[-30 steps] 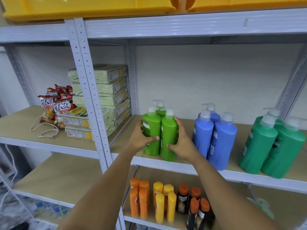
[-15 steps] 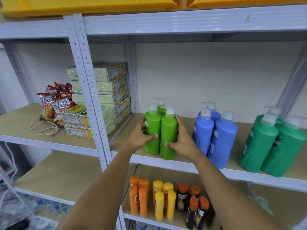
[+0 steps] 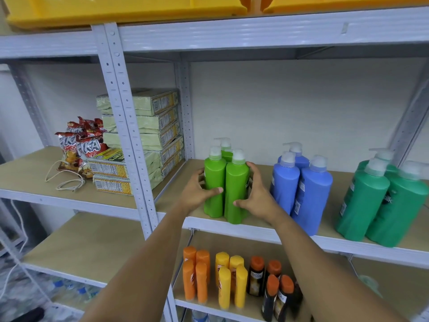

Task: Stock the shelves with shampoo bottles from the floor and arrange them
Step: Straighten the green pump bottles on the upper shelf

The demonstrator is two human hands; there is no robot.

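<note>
Left hand (image 3: 196, 194) grips left green bottle (image 3: 214, 184); right hand (image 3: 256, 196) grips right green bottle (image 3: 236, 189).

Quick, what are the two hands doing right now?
Left hand: grips the left light green bottle, thumb across its front.
Right hand: grips the right light green bottle, fingers curled round its side.

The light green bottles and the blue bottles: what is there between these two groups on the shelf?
In the head view, only the right hand lies between the light green bottles and the blue bottles, gripping the green group's right side.
</note>
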